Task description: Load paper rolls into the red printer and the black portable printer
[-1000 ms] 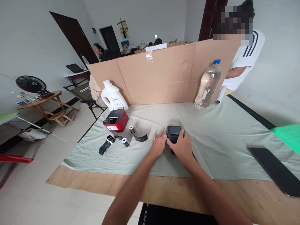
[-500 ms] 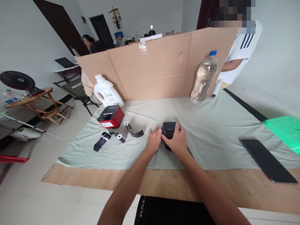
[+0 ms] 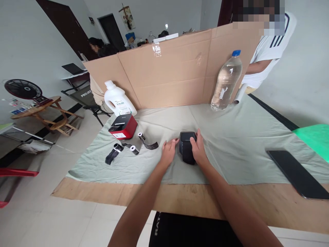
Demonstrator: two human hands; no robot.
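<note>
A small black printer (image 3: pixel 187 148) stands on the grey-green cloth (image 3: pixel 231 144) in the middle of the table. My right hand (image 3: pixel 199 148) is wrapped against its right side, with the thumb on its top. My left hand (image 3: pixel 169 151) rests just left of it, fingers stretched toward its side, holding nothing. Left of my hands lie a few paper rolls with black strips (image 3: pixel 133 148) and a red and black printer (image 3: pixel 122 126).
A cardboard screen (image 3: pixel 174 75) stands along the back. A white jug (image 3: pixel 118 100) and a clear water bottle (image 3: pixel 226 81) stand before it. A black phone (image 3: pixel 298 173) lies at the right. A person in a white shirt (image 3: pixel 269 51) stands behind the screen.
My right hand has shifted from covering the black printer's top and front to its right side, so more of the printer shows. My left hand stays beside it.
</note>
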